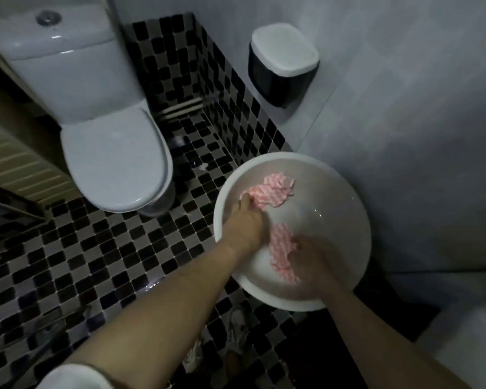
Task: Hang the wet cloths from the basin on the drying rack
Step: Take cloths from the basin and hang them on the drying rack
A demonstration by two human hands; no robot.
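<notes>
A round white basin point(345, 220) sits on the tiled floor beside the wall. Inside it lie pink-and-white striped wet cloths: one crumpled piece point(272, 189) at the far side, another stretch point(282, 251) toward the near side. Whether they are one cloth or two I cannot tell. My left hand point(244, 223) reaches in over the left rim, its fingers closed on the far piece. My right hand point(310, 261) is lower in the basin, gripping the near piece. No drying rack is in view.
A white toilet point(110, 153) with its lid down stands to the left on the black-and-grey checkered floor point(95, 262). A black bin with a white lid point(282, 66) hangs on the grey wall. White objects sit at the bottom left point(73, 377) and right point(472, 341).
</notes>
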